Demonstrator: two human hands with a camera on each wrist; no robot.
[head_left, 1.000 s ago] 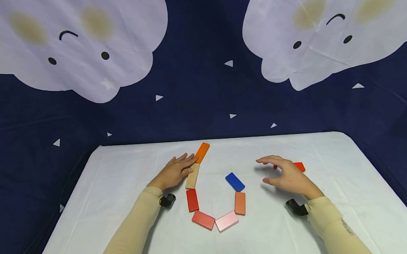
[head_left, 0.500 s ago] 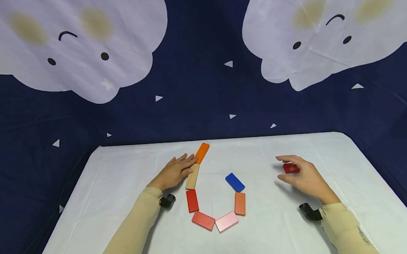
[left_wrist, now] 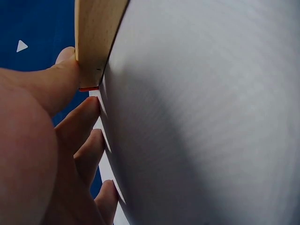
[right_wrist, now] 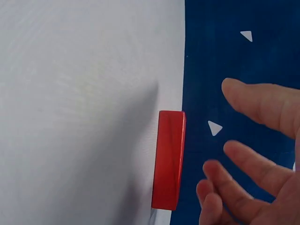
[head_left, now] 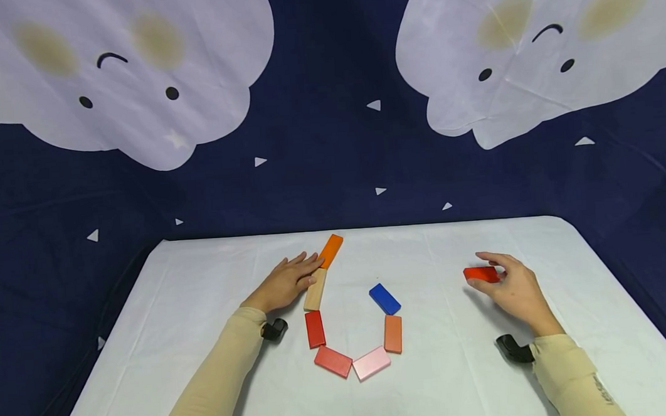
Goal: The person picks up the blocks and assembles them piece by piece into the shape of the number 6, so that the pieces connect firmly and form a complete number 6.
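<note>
My left hand [head_left: 283, 283] lies on the table with straight fingers. Its fingertips touch the lower end of an orange block [head_left: 332, 249], and its thumb is at a plain wooden block [head_left: 315, 292]; the left wrist view shows the thumb against that wooden block [left_wrist: 96, 37]. Farther right, my right hand [head_left: 521, 292] hovers by a bright red block [head_left: 478, 274], its thumb and fingers spread. From the right wrist, a gap shows between the fingertips and the red block [right_wrist: 168, 159], which lies on the white cloth.
Below the wooden block, a curved row continues with a dark red block [head_left: 315, 329], a light red block [head_left: 333, 362], a pink block [head_left: 372, 363], a salmon block [head_left: 393, 334] and a blue block [head_left: 385, 299]. A dark blue curtain [head_left: 328, 108] hangs behind the white table [head_left: 234, 376].
My right hand has moved right across the table, from left of the red block to its right side. The left hand and the row of blocks have stayed in place.
</note>
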